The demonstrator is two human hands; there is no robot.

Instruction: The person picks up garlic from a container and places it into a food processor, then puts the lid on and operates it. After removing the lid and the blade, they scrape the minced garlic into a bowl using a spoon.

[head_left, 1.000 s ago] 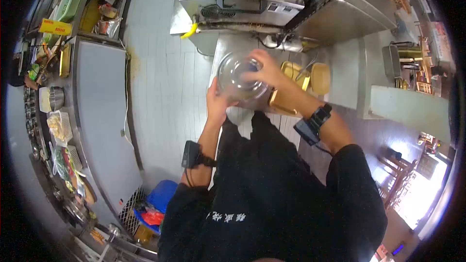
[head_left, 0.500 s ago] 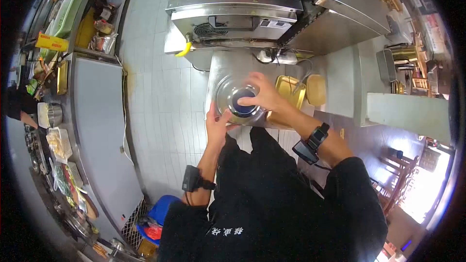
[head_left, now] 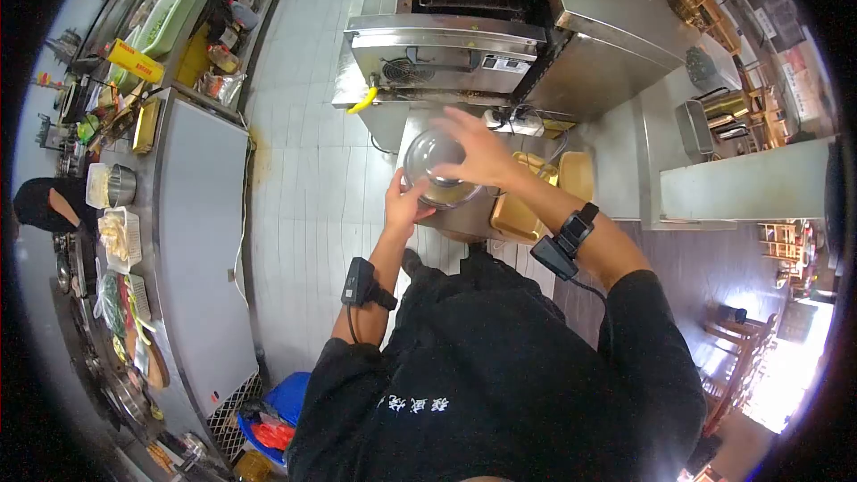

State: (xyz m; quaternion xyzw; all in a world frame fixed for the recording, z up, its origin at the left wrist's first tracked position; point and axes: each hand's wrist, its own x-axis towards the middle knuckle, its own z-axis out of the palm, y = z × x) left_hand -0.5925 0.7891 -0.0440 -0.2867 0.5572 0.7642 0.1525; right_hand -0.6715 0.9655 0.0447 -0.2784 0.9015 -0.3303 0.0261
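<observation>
A round, shiny, see-through bowl (head_left: 423, 159) with a darker centre is in front of me, above a steel surface (head_left: 412, 129). My left hand (head_left: 404, 205) is closed around its near left edge, with the thumb on top. Over its right side reaches my right hand (head_left: 480, 157), fingers spread and slightly blurred. The right thumb points across the bowl's middle; whether it touches is not clear. Just right of the bowl are a yellow tray (head_left: 516, 216) and a second tan tray (head_left: 576, 174).
A steel oven (head_left: 446, 58) stands ahead, with a yellow-handled valve (head_left: 362, 102) at its left. A power strip (head_left: 522, 125) with cables lies behind the trays. On the left runs a counter with food baskets (head_left: 120, 241), and a person in black (head_left: 54, 205) is beyond it.
My right hand has lifted off the bowl's middle and its fingers have spread wider. My left hand still holds the edge. The whole view has shifted somewhat.
</observation>
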